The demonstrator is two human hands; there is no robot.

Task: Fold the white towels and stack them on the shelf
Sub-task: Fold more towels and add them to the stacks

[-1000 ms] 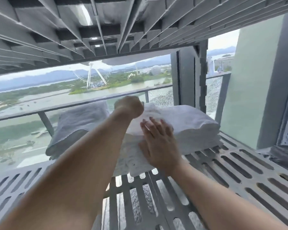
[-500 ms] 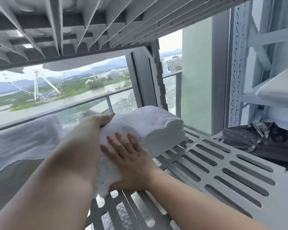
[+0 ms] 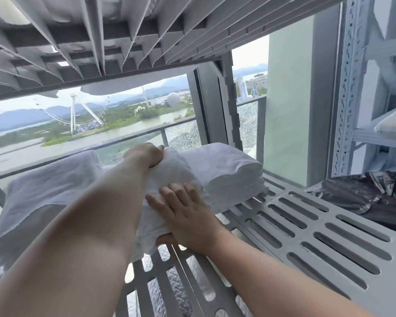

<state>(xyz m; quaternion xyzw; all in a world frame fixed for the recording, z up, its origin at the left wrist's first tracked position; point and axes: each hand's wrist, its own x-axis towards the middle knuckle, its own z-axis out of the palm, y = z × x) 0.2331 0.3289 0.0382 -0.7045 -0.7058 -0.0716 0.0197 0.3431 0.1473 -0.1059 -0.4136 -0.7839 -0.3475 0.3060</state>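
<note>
A folded white towel [image 3: 169,175] lies on the grey slatted shelf [image 3: 318,236], touching the left side of a stack of folded white towels [image 3: 229,172]. My left hand [image 3: 144,156] reaches over the towel's far end, and its fingers curl down over the edge. Flat against the towel's near side lies my right hand [image 3: 185,213], fingers straight, with the thumb at the lower edge. Further left, a looser heap of white towels [image 3: 48,191] rests on the same shelf.
The upper shelf [image 3: 124,42] hangs low overhead. A crumpled dark plastic bag [image 3: 364,197] lies at the right end of the shelf, beside the perforated upright post [image 3: 350,88]. Behind the towels are a railing and a glass pane [image 3: 181,136].
My view has swung to the right, bringing the post and the dark bag into sight. Both hands have stayed on the folded towel, which now sits tight beside the stack.
</note>
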